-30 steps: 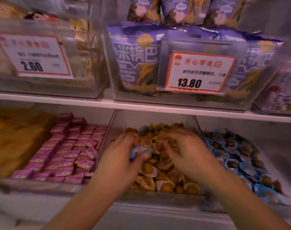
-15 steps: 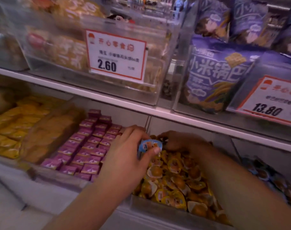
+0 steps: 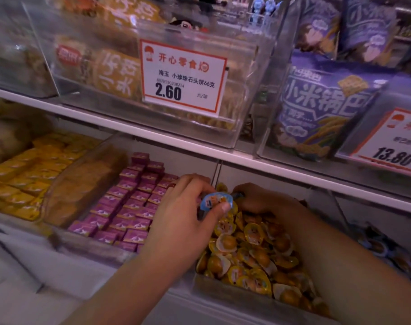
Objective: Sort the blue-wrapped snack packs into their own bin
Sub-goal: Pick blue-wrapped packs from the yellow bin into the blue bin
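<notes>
My left hand (image 3: 183,212) pinches a small blue-wrapped snack pack (image 3: 215,201) between thumb and fingers, just above the back left of the clear bin of yellow-wrapped packs (image 3: 251,252). My right hand (image 3: 267,202) reaches into the back of that same bin, fingers curled among the packs; a dark blue edge shows at its fingertips, but I cannot tell whether it grips anything. The bin of blue-wrapped packs (image 3: 387,252) lies at the far right, mostly hidden behind my right forearm.
A bin of purple boxes (image 3: 129,207) sits left of the yellow bin, and orange-yellow packs (image 3: 24,174) lie further left. A white shelf edge (image 3: 199,151) runs close above both hands. Clear boxes with price tags (image 3: 183,76) and purple bags (image 3: 321,109) stand on it.
The view has swung left, so the blue bin slid to the right edge. My left hand lifted the blue pack slightly; my right hand moved deeper to the bin's back.
</notes>
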